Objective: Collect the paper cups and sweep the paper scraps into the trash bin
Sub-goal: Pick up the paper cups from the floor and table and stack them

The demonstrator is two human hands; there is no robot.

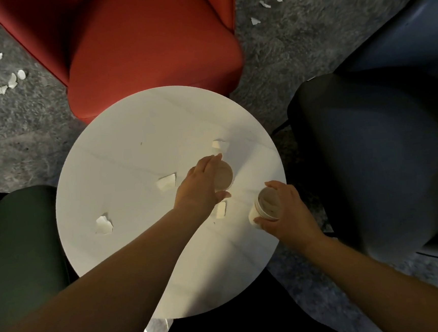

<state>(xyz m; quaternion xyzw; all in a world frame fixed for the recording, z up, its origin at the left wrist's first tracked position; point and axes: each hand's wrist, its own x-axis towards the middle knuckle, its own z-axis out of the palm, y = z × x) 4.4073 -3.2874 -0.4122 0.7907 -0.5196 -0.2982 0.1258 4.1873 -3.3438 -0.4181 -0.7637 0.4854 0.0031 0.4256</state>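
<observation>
We're mid cup-collecting at the round white table [121, 153], our ref pt for everything here. Our left hand [201, 186] curls round the side of a paper cup [224, 176] standing upright near the table's centre, fingers over the far rim, thumb at the near side. Our right hand [287, 213] grips a second cup [265, 205] at the table's right edge, tilted a bit, mouth up.

To do this well, we'd say: squeeze lightly, since thin paper walls prob. buckle. Lift the centre cup straight up, then nest it w/ the other so one hand comes free. Keep both mouths up in case of dregs; we can't tell if any liquid's inside.

Scraps on the table [166, 182] lie left of centre, w/ others near the left edge, beyond and just under the centre cup. More scraps on the floor [12, 82] sit beyond the table, left of the red chair [149, 47]. No trash bin in view.
</observation>
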